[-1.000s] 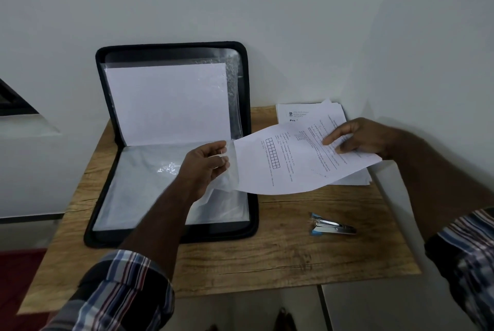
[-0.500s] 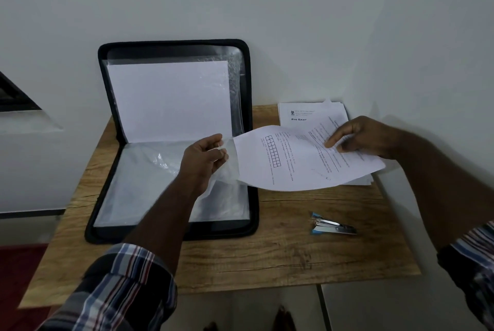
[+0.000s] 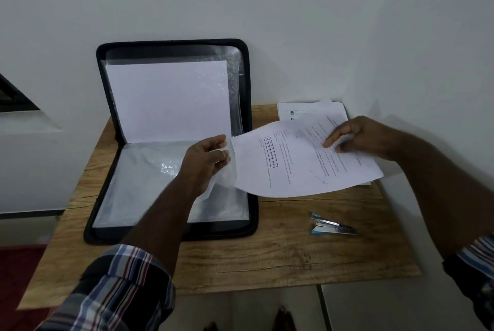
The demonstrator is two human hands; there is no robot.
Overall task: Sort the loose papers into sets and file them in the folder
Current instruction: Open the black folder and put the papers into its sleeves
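Observation:
A black zip folder (image 3: 171,234) lies open on the wooden table, its upper half propped against the wall with a blank white sheet (image 3: 168,101) inside a clear sleeve. My left hand (image 3: 205,162) pinches the open edge of a clear plastic sleeve (image 3: 227,178) on the lower half and lifts it. My right hand (image 3: 355,138) holds a printed set of papers (image 3: 294,165) by its right side, its left edge right at the sleeve's mouth. More loose papers (image 3: 302,111) lie stacked at the back right corner.
A blue and silver stapler (image 3: 331,227) lies on the wooden table (image 3: 267,258) in front of the papers. White walls close in behind and on the right. The floor shows below the table's front edge.
The printed set has stayed close to the sleeve's mouth while my left hand keeps the sleeve lifted; the view has shifted slightly. Nothing else moved.

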